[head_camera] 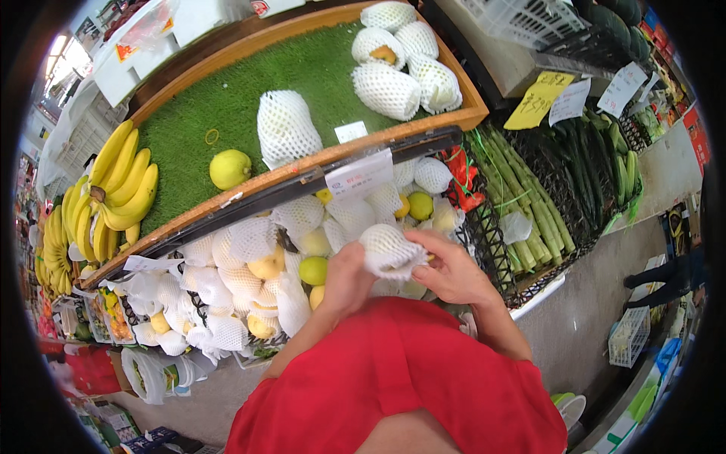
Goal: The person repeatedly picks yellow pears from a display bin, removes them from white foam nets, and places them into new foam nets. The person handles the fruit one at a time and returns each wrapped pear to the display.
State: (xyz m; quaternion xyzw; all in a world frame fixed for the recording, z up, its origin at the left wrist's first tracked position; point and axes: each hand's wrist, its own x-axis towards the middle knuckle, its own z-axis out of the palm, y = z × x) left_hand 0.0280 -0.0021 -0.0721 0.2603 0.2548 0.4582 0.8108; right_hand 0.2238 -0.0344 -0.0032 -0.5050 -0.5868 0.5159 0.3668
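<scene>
Between my two hands is a fruit in a white foam net sleeve (391,249). My left hand (347,278), somewhat blurred, grips its left side. The fingers of my right hand (451,269) pinch the sleeve's frayed open end on the right. The fruit inside is mostly hidden by the foam. Below and around my hands lie several more foam-sleeved fruits (249,238) in the lower bin, some pale yellow. A bare green-yellow fruit (313,270) sits just left of my left hand, and another green fruit (421,205) lies beyond my right hand.
A wooden-edged shelf with green artificial turf (227,102) rises behind the bin. It bears bananas (122,181), a bare green fruit (229,169), a sleeved fruit (286,127) and a sleeved group (388,91). Green stalks (519,193) and cucumbers (584,164) lie right. A person's legs (669,275) show far right.
</scene>
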